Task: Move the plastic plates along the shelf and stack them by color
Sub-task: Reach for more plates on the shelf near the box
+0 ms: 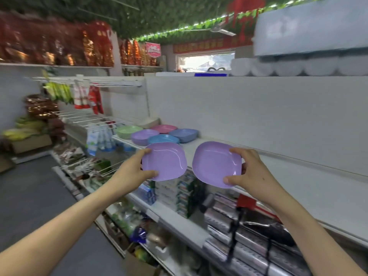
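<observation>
Head view. Gripping the left purple plate (166, 160) by its left edge with the left hand (133, 169): fingers (152, 173) curled round the rim, one tip at the upper corner, one at the lower, the others hidden behind the plate. Pinching the right purple plate (214, 164) by its right edge with the right hand (252, 168), mirrored, again with one tip above and one below. Holding both plates tilted face-on, side by side with a narrow gap between, in the air in front of the white shelf (288, 182) (not resting on it). Further left on that shelf, close together: purple stack (142, 135), blue plates (163, 138), slate-blue plates (184, 134), pink plates (164, 128), green plates (127, 130). Too blurred to count the plates in each pile or to make out the goods on the lower shelves
</observation>
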### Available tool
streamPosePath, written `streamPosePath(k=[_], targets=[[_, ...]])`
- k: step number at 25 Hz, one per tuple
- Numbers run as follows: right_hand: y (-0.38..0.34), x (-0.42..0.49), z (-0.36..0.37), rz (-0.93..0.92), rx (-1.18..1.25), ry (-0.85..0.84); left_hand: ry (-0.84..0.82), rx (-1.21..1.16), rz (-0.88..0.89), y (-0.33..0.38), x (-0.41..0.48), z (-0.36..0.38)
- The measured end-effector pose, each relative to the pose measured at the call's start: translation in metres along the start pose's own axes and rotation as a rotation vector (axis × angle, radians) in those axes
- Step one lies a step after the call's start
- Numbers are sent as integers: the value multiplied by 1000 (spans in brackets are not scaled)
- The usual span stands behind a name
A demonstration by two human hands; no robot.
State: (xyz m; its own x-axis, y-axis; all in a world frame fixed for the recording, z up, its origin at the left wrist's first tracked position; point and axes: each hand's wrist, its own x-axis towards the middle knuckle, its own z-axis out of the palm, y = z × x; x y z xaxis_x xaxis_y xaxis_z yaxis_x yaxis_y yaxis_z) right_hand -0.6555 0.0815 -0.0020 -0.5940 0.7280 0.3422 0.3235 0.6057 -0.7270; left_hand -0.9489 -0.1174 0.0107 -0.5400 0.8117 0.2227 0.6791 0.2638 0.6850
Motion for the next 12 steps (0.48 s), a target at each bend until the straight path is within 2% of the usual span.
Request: streamPosePath(k=[6, 12], targets=[[-47, 66, 89, -20, 4, -74, 43, 17, -47, -80, 28, -73], [-70, 140, 154, -61, -1, -106, 57, -8, -68, -138, 80, -105]])
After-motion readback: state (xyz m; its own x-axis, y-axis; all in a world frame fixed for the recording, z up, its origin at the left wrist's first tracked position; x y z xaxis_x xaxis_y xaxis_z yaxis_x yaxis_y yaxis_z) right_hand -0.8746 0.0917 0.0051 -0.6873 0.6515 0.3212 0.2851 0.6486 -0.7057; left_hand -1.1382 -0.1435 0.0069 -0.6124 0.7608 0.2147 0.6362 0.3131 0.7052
